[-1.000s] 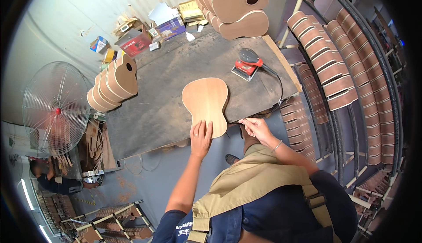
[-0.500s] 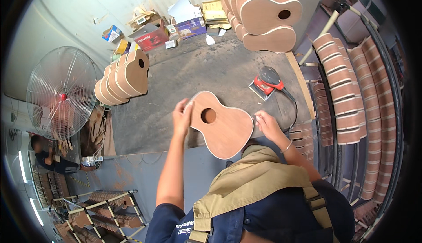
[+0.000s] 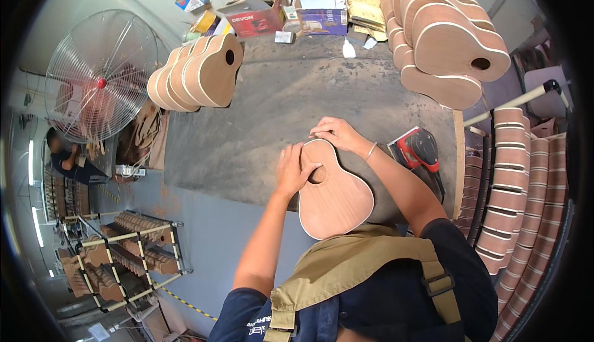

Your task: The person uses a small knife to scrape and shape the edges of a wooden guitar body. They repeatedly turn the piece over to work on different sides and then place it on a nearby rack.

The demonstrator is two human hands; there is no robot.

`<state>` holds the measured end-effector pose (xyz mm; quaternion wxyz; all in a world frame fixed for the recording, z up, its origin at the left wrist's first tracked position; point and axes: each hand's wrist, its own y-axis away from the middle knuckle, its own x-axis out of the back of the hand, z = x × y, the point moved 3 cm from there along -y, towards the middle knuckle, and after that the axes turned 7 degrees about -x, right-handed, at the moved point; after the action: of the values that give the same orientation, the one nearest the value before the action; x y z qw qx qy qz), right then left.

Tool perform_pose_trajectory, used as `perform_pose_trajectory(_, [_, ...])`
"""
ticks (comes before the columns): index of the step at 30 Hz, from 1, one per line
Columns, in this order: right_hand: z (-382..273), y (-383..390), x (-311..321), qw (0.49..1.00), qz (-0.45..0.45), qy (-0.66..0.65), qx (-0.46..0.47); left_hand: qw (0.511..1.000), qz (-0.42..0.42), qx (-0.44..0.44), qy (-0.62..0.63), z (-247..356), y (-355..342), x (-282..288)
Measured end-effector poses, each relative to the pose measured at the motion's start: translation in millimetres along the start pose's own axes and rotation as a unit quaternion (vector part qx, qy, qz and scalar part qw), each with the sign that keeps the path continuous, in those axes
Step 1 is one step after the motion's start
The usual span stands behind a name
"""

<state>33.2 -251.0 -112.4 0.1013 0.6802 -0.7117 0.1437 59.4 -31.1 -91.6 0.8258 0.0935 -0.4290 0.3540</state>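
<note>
A pale wooden guitar body (image 3: 334, 200) with white edging and a round sound hole lies front face up at the bench's near edge, its narrow end away from me. My left hand (image 3: 291, 169) grips its upper left side, the thumb beside the hole. At the top end, the bent, closed fingers of my right hand (image 3: 334, 130) touch the edge; whatever is between them is too small to make out. A red-and-black electric sander (image 3: 413, 150) with a cable sits just right of my right forearm on the dark bench (image 3: 241, 138).
Guitar bodies stand at back left (image 3: 204, 76) and are stacked at back right (image 3: 445, 51). Boxes (image 3: 322, 23) line the wall. A caged fan (image 3: 80, 76) is at left, near a co-worker (image 3: 65, 159). Racks of parts (image 3: 130, 255) stand lower left and right (image 3: 507, 187).
The guitar body has been flipped from plain face to hole face up and turned so its narrow end points away. My right hand has moved up to that end; my left grips the side.
</note>
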Motion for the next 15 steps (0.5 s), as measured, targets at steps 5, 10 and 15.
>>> perform_pose_trajectory(5, [16,9,1,0.999,-0.039,0.006,-0.037,1.0,-0.001,0.02,0.013,0,2,0])
perform_pose_trajectory(10, [8,77,-4,0.994,0.028,-0.023,-0.106,1.0,0.012,0.014,0.005,-2,3,-3])
perform_pose_trajectory(15, [1,122,-2,0.993,-0.02,-0.057,-0.097,0.999,0.033,-0.015,-0.003,-4,4,-8])
